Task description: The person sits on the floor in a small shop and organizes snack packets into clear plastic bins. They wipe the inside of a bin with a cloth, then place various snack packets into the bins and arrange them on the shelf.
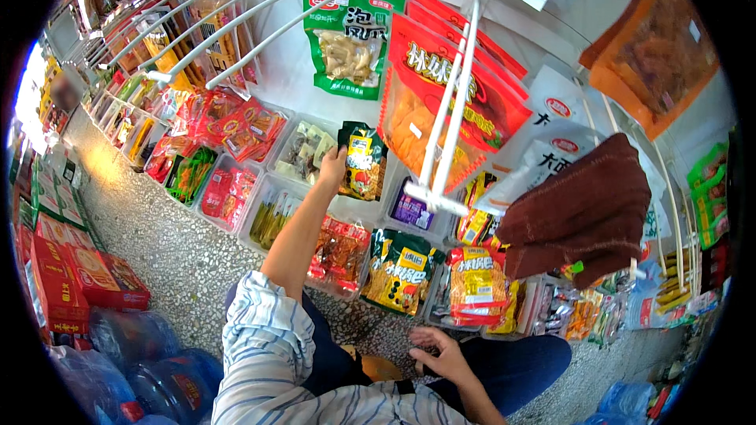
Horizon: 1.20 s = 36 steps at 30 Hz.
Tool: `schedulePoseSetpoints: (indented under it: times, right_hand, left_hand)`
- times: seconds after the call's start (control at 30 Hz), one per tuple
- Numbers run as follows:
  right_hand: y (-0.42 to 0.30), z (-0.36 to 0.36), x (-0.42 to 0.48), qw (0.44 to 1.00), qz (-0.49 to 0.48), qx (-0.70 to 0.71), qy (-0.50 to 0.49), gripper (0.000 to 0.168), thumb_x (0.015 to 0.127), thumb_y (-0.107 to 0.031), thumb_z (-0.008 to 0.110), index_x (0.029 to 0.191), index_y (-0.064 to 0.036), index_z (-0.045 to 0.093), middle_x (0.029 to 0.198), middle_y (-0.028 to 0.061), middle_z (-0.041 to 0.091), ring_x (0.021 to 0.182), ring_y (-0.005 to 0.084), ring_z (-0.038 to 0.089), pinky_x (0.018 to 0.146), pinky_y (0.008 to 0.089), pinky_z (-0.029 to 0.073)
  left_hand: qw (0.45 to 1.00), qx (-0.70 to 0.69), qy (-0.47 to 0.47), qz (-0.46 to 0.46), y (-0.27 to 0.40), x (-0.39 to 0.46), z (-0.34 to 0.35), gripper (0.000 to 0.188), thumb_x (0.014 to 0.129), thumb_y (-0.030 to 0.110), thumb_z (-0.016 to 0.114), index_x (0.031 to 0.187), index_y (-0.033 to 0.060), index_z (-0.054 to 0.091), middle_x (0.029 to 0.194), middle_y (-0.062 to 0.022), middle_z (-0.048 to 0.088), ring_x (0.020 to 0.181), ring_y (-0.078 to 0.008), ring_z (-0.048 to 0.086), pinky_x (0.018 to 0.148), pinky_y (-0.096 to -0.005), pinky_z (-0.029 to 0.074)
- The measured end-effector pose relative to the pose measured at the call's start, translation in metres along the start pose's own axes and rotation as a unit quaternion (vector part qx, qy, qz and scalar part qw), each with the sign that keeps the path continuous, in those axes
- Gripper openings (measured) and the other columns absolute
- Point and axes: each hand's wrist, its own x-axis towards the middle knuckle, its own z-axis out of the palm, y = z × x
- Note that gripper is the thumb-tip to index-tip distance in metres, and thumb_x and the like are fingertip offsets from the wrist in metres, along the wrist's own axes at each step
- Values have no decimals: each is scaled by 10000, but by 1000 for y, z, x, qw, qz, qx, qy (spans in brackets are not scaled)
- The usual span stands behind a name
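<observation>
My left hand (332, 166) reaches forward and grips the left edge of a dark green and yellow snack packet (364, 165). That packet stands above a clear plastic bin, just right of a bin of pale and dark small packs (304, 152). Below my left forearm lie slim green packs (273, 218) and red snack packs (339, 251) in their own bins. Several similar green and yellow packets (401, 271) fill a bin nearer to me. My right hand (440, 354) is held empty over my lap, thumb and fingers apart.
White display hooks (440, 130) jut out over the bins, carrying large red bags (446, 94). A brown cloth (579, 212) hangs at the right. Red cartons (82, 280) and large blue water bottles (171, 378) stand on the speckled floor (159, 230) at the left.
</observation>
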Motion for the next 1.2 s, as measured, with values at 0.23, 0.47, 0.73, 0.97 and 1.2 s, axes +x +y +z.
schedulePoseSetpoints:
  times: [0.23, 0.47, 0.73, 0.97, 1.2]
  right_hand:
    - [5, -2, 11, 997, 75, 34, 3, 451, 823, -217, 699, 1197, -29, 530, 1096, 96, 615, 1016, 177, 575, 881, 332, 449]
    - [11, -1, 20, 996, 88, 9, 18, 437, 815, -180, 706, 1184, -20, 534, 1048, 96, 627, 971, 159, 587, 848, 308, 466]
    - [16, 0, 31, 998, 64, -27, 6, 423, 809, -126, 692, 1184, -16, 531, 1046, 99, 634, 966, 156, 597, 849, 305, 470]
    - [19, 1, 28, 997, 74, -15, 28, 410, 813, -134, 689, 1172, -11, 534, 1033, 93, 637, 967, 154, 596, 844, 302, 468]
    - [14, 4, 28, 997, 34, -59, 29, 390, 824, -159, 682, 1163, -22, 546, 1057, 108, 627, 989, 182, 594, 845, 317, 470]
  left_hand:
    - [999, -36, -28, 28, -40, 20, 22, 235, 947, 215, 490, 1011, 5, 571, 817, -14, 594, 756, -99, 514, 691, -281, 431]
    - [987, -144, -34, -64, -74, 38, 41, 260, 957, 167, 454, 1178, 36, 497, 1053, -61, 598, 943, -152, 543, 831, -299, 437]
    - [962, -142, -23, -232, -134, 77, 25, 631, 886, 280, 467, 1440, 188, 180, 1425, -159, 265, 1256, -333, 344, 980, -453, 371]
    - [933, -103, 180, -295, -84, 23, 75, 722, 817, 344, 490, 1452, 231, 165, 1415, -169, 244, 1312, -367, 245, 1033, -470, 317]
    - [941, -286, 12, -180, -82, 25, 52, 645, 811, 184, 538, 1411, 179, 299, 1287, -140, 423, 1137, -292, 468, 873, -444, 457]
